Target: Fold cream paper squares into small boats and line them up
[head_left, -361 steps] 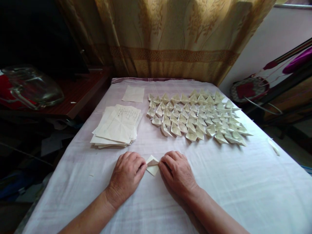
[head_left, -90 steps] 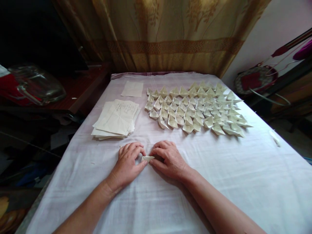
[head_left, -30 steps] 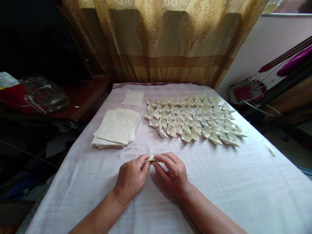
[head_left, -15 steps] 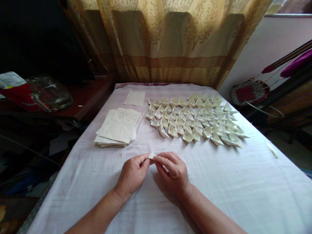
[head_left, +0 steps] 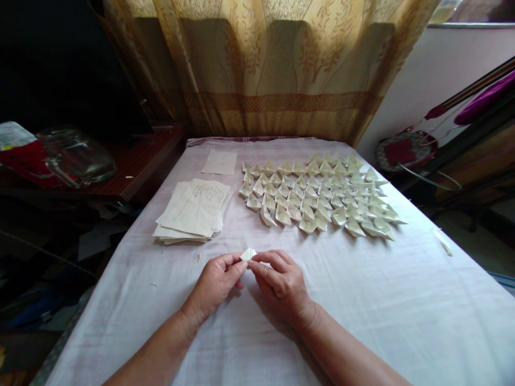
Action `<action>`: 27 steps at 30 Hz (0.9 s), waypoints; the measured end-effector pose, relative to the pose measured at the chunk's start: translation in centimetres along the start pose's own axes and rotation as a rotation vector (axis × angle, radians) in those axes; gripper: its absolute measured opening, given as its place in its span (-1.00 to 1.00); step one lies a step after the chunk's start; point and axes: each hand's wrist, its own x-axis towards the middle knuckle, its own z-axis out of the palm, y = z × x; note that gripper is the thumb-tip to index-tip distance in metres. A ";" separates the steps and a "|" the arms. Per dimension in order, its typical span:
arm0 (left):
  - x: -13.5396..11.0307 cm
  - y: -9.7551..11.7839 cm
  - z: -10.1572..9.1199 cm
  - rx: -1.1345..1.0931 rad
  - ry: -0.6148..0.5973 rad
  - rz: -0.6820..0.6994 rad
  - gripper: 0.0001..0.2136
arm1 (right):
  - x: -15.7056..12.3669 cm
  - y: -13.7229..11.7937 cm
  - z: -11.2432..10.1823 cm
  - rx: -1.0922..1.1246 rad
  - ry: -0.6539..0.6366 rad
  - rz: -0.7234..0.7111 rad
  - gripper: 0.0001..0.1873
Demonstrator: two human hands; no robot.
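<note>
A small folded white paper piece is pinched between the fingertips of both my hands, just above the white cloth. My left hand grips its left side with thumb and forefinger closed. My right hand grips its right side, fingers curled. Beyond the hands lies a large spread of several finished folded paper pieces in rows. To the left of that spread sits a stack of flat paper sheets.
A single flat sheet lies at the far end of the table. A glass jar rests on a dark wooden side table at left. A patterned curtain hangs behind. A small white scrap lies near the right edge.
The paper piece has been folded from a flat diamond pressed on the cloth into a smaller piece and lifted off the cloth, held between both hands' fingertips.
</note>
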 end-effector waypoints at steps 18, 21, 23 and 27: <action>0.1 -0.8 0.5 -0.035 0.003 -0.008 -0.52 | -0.2 0.3 0.4 0.115 0.003 0.138 -0.79; 0.0 -0.9 0.6 -0.003 0.005 0.006 -0.53 | -0.3 0.5 0.3 0.126 0.041 0.327 -0.83; 0.0 -1.0 0.7 0.031 0.003 0.004 -0.53 | -0.4 0.7 0.2 0.187 -0.011 0.440 -0.83; -0.1 -1.2 0.7 0.171 0.037 0.083 -0.60 | -0.3 1.0 0.0 0.333 -0.108 0.502 -0.88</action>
